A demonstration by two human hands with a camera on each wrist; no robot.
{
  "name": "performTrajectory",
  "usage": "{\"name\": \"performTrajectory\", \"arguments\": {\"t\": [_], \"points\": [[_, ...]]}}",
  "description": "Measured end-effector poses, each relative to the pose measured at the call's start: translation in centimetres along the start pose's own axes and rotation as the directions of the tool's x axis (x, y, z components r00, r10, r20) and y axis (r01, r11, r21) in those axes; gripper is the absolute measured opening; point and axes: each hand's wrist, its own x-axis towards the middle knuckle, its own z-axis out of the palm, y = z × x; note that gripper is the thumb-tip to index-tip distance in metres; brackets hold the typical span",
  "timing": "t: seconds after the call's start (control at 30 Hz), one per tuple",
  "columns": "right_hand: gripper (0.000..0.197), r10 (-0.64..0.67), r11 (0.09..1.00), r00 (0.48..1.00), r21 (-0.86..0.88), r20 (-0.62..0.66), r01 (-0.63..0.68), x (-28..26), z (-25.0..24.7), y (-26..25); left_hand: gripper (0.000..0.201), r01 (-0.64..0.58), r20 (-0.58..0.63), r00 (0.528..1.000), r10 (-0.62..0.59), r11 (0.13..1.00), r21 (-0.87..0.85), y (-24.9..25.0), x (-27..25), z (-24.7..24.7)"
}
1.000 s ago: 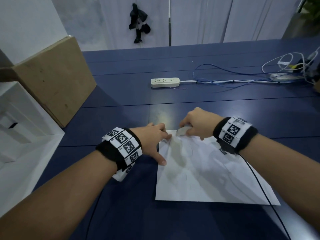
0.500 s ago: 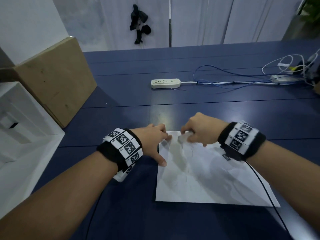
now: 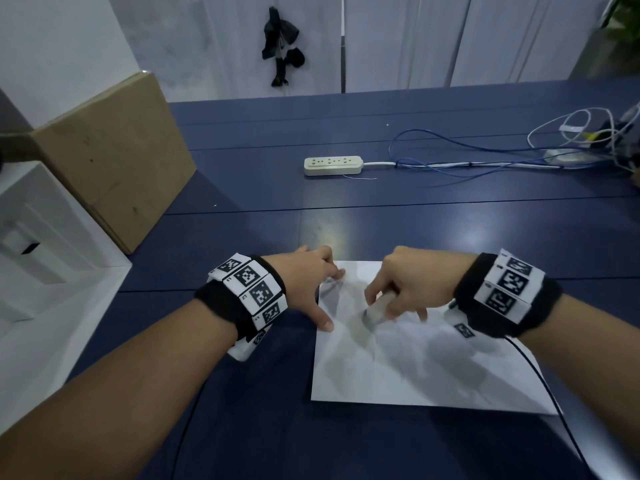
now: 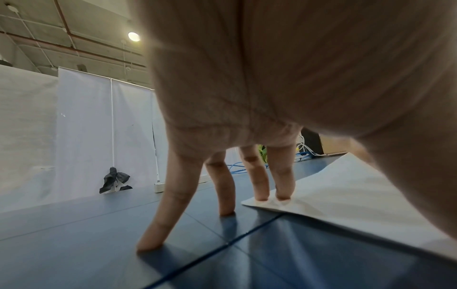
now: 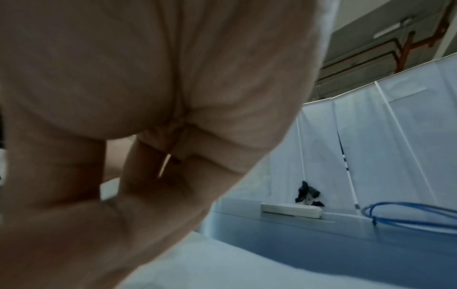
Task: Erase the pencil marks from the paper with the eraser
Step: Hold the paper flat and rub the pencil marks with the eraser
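Note:
A white sheet of paper [image 3: 426, 368] with faint pencil lines lies on the dark blue table [image 3: 415, 230]. My right hand [image 3: 398, 296] pinches a pale eraser [image 3: 375, 310] and presses its end on the paper's upper left part. A sliver of the eraser [image 5: 108, 188] shows between the fingers in the right wrist view. My left hand [image 3: 311, 282] holds the paper's far left corner down with straight spread fingers. Two fingertips [image 4: 283, 195] rest on the paper [image 4: 346, 205], the others on the table.
A brown cardboard box [image 3: 114, 157] and a white box [image 3: 41, 244] stand at the left. A white power strip [image 3: 332, 165] lies beyond the paper, with blue and white cables [image 3: 485, 157] running to the right. White curtains close off the back.
My right hand has drawn the eraser from the paper's far edge toward me, down across the sheet. The left hand has stayed on the corner.

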Motion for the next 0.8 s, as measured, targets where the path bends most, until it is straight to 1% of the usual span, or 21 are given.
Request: {"name": "performTrajectory", "arguments": {"t": [0.03,0.07,0.1,0.17,0.2,0.23,0.27,0.3,0.37,0.4,0.43,0.5,0.57,0.6,0.63,0.67,0.7,0.77,0.8], "points": [[0.012,0.001,1.000,1.000,-0.012,0.009,-0.001,0.0,0.0,-0.1,0.104,-0.001,0.000,1.000,0.001,1.000,-0.001,0.0,0.0,0.0],[0.011,0.021,0.999,0.999,-0.026,-0.033,-0.022,0.3,-0.3,0.1,0.104,-0.002,-0.001,1.000,0.002,1.000,-0.002,0.0,0.0,0.0],[0.011,0.051,0.998,0.993,-0.037,-0.103,-0.055,0.8,-0.6,0.5,0.103,-0.003,-0.003,1.000,0.003,1.000,-0.001,0.0,-0.1,-0.1],[0.015,0.098,0.993,0.966,-0.040,-0.240,-0.111,1.7,-1.3,1.4,0.101,-0.002,-0.004,1.000,0.002,1.000,-0.010,0.0,-0.1,-0.1],[0.017,0.104,0.993,0.954,-0.031,-0.280,-0.117,1.9,-1.4,1.6,0.101,-0.002,-0.004,1.000,0.001,1.000,-0.012,0.0,-0.1,-0.1],[0.017,0.100,0.994,0.952,-0.020,-0.290,-0.110,1.9,-1.2,1.7,0.101,0.000,-0.004,1.000,0.000,1.000,-0.011,0.0,-0.1,-0.1],[0.016,0.085,0.996,0.961,-0.010,-0.264,-0.091,1.5,-1.0,1.5,0.102,0.001,-0.004,1.000,-0.001,1.000,-0.009,0.0,-0.1,-0.1],[0.013,0.059,0.998,0.978,-0.004,-0.202,-0.061,1.1,-0.6,1.2,0.102,0.001,-0.002,1.000,-0.002,1.000,-0.007,0.0,0.0,-0.1],[0.014,0.012,1.000,0.999,0.004,-0.031,-0.012,0.1,0.1,0.2,0.104,0.001,-0.001,1.000,-0.001,1.000,-0.001,0.0,0.0,0.0],[0.015,0.007,1.000,1.000,-0.003,0.024,-0.007,0.0,0.2,-0.2,0.104,0.001,-0.001,1.000,-0.001,1.000,-0.002,0.0,0.0,0.0],[0.015,0.017,1.000,1.000,-0.020,0.021,-0.016,0.2,0.1,-0.3,0.104,0.002,0.001,1.000,-0.002,1.000,-0.006,0.1,0.0,0.0],[0.014,0.059,0.996,0.992,-0.060,-0.114,-0.066,1.3,-0.8,0.4,0.101,0.001,0.001,1.000,-0.001,1.000,-0.005,0.1,0.0,-0.1],[0.006,0.091,0.993,0.963,-0.045,-0.254,-0.105,2.3,-1.5,1.3,0.098,0.002,-0.001,1.000,-0.002,1.000,-0.014,0.1,-0.1,-0.1],[0.006,0.096,0.994,0.950,-0.023,-0.297,-0.108,2.5,-1.7,1.7,0.098,0.000,-0.004,1.000,0.000,1.000,-0.014,0.1,-0.1,-0.1],[0.007,0.095,0.994,0.947,-0.015,-0.305,-0.104,2.6,-1.6,1.9,0.098,-0.001,-0.007,1.000,0.001,1.000,-0.012,0.1,-0.1,-0.1],[0.008,0.085,0.995,0.956,-0.016,-0.279,-0.093,2.3,-1.4,2.0,0.099,0.001,-0.008,1.000,-0.001,1.000,-0.011,0.1,-0.1,-0.1],[0.011,0.063,0.997,0.973,-0.021,-0.223,-0.069,1.8,-1.0,1.7,0.100,0.003,-0.007,1.000,-0.003,1.000,-0.011,0.1,0.0,-0.1],[0.014,0.004,1.000,0.998,-0.015,-0.059,-0.005,0.5,-0.3,0.6,0.102,0.001,-0.009,1.000,-0.001,1.000,-0.007,0.1,0.0,-0.1],[0.012,-0.014,1.000,1.000,-0.018,0.006,0.015,0.2,-0.2,0.1,0.103,-0.001,-0.008,1.000,0.001,1.000,-0.007,0.1,0.0,-0.1]]}}
